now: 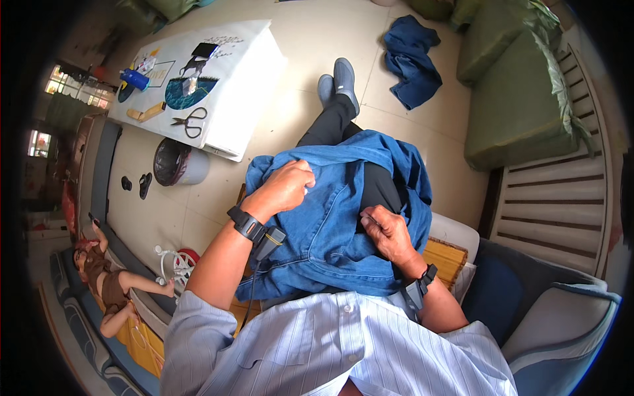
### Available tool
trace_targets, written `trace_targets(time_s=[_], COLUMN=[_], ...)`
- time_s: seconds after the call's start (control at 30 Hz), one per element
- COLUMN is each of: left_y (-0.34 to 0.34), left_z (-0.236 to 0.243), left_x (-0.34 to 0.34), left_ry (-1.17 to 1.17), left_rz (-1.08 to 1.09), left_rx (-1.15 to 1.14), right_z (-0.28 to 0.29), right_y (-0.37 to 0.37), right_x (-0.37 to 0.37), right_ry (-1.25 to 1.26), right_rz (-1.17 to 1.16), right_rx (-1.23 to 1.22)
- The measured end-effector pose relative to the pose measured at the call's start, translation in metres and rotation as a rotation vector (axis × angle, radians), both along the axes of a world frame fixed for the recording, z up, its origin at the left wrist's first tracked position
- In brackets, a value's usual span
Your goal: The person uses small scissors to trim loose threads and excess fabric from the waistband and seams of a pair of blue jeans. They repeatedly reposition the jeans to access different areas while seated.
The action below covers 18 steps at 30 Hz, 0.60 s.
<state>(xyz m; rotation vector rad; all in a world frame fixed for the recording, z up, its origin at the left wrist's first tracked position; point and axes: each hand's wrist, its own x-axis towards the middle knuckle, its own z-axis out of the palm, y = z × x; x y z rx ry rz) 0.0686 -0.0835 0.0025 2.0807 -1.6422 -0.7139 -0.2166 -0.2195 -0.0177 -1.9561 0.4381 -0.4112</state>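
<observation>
A blue denim garment lies spread over my lap and dark trousers, its folds hanging on both sides. My left hand is closed above its upper left part; a tiny pale bit shows beneath the curled fingers, too small to name. Over the garment's right side, next to the dark trouser leg, my right hand is closed in a pinch. Whatever lies between those fingertips cannot be made out. Both wrists wear black straps with small devices.
At the upper left, a white-covered table bears scissors, a phone and a blue object. Below it stands a waste bin. Another denim garment lies on the floor. A person reclines at left.
</observation>
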Motion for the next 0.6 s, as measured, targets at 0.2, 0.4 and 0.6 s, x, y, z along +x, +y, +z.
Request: trace_targets(time_s=[0.2, 0.4, 0.6], left_y=[0.003, -0.001, -0.017], left_z=[0.001, 0.005, 0.026], left_x=[-0.001, -0.009, -0.072], left_ry=[-0.029, 0.775, -0.048], left_rz=[-0.048, 0.607, 0.023], left_rx=[-0.015, -0.118, 0.225], right_z=[-0.003, -0.013, -0.014], right_y=[0.000, -0.008, -0.039], right_x=[-0.001, -0.001, 0.005], right_ry=[0.045, -0.043, -0.221], right_rz=[-0.027, -0.202, -0.464], right_rx=[0.095, 0.600, 1.059])
